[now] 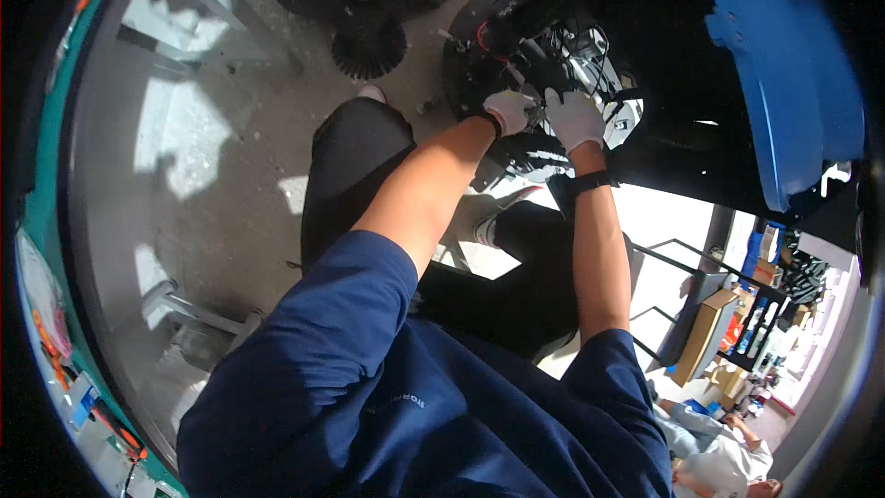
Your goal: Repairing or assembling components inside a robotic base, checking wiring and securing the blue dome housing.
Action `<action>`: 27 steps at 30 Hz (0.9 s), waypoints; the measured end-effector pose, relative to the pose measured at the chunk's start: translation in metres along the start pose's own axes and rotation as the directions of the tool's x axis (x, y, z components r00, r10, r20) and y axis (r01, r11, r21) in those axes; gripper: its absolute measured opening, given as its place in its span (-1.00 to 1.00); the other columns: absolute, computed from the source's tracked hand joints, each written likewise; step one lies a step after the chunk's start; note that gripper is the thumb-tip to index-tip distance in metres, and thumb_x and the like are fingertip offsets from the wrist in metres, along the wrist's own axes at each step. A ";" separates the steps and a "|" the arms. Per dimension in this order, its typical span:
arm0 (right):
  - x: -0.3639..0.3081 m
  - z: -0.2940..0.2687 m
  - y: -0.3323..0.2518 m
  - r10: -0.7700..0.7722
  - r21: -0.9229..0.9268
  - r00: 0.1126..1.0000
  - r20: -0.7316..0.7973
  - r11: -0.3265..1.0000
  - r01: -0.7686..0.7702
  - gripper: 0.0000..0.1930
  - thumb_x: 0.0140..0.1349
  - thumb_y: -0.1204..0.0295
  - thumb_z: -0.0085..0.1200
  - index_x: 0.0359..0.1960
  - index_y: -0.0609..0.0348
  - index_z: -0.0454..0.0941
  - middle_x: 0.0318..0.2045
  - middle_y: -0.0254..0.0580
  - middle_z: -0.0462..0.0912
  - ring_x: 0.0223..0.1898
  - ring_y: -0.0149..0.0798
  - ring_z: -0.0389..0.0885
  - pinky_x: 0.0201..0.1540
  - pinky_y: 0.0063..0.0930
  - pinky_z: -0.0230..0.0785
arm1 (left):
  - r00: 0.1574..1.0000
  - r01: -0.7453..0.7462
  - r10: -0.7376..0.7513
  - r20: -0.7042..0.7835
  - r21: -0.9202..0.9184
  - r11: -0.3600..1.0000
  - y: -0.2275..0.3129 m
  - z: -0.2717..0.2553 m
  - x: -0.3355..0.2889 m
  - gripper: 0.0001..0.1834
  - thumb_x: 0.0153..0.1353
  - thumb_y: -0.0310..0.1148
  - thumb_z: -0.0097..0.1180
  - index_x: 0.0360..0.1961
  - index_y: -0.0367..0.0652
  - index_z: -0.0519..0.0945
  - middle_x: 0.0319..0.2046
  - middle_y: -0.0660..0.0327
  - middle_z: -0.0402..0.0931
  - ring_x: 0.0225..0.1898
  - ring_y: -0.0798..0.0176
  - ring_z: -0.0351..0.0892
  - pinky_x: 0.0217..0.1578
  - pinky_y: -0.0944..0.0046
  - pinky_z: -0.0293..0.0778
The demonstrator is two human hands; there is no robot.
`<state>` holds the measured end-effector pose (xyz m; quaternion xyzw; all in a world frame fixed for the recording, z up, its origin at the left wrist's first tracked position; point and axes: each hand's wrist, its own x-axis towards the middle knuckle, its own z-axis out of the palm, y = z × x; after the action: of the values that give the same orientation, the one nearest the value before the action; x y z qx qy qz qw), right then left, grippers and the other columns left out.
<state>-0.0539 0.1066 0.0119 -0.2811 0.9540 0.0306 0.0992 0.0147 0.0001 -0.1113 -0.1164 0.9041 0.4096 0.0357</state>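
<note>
Both my hands wear white gloves and work close together at the opened underside of a large machine with a blue shell (784, 74). My left hand (509, 112) is closed, its fingertips pinched at small metal parts; what they grip is too small to name. Just to its right, my right hand (576, 120) reaches into the same spot with fingers curled and thumb forward, closed on something I cannot make out. Around the hands are black and silver mechanical parts, dark cables and a red wire (482, 35).
A round black brush (369, 51) and another dark machine part lie on the grey floor ahead. A metal-legged stool (198, 314) stands at left, beside a teal-edged bench (41, 184). At lower right, a black rack (737, 323) holds boxes, and another person (724, 461) is near it.
</note>
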 end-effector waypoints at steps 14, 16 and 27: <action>-0.031 -0.026 0.012 0.027 0.360 0.994 -0.102 0.933 0.012 -0.56 0.21 0.05 0.01 -0.32 0.21 0.70 -0.26 0.15 0.70 -0.17 0.14 0.69 -0.06 0.01 0.53 | 0.953 -0.281 0.244 0.178 0.228 0.932 0.034 -0.062 -0.022 -0.63 0.29 -0.12 0.02 -0.07 -0.12 0.65 -0.17 -0.10 0.66 -0.08 -0.19 0.63 -0.02 -0.08 0.52; -0.035 -0.029 0.024 0.011 0.410 0.978 -0.206 0.909 0.076 -0.56 0.20 0.06 0.01 -0.30 0.22 0.70 -0.26 0.16 0.70 -0.16 0.13 0.68 -0.05 0.01 0.51 | 0.951 -0.247 0.173 0.256 0.294 0.923 0.064 -0.084 -0.026 -0.63 0.30 -0.12 0.01 -0.05 -0.10 0.66 -0.15 -0.10 0.66 -0.07 -0.18 0.62 -0.01 -0.07 0.51; -0.020 -0.021 0.081 0.222 0.875 0.897 -0.383 0.398 0.275 -0.70 0.36 0.26 0.01 -0.32 0.27 0.62 -0.49 -0.09 0.67 -0.53 -0.25 0.64 -0.42 -0.36 0.49 | 0.966 0.090 -0.131 -0.224 -0.185 0.979 0.057 -0.170 -0.038 -0.65 0.28 -0.21 0.10 -0.10 -0.26 0.70 -0.19 -0.04 0.70 -0.11 0.03 0.70 -0.06 0.13 0.53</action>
<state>-0.0851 0.1823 0.0370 -0.1946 0.8025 -0.5638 0.0180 0.0435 -0.0840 0.0491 -0.2169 0.8550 0.4673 -0.0589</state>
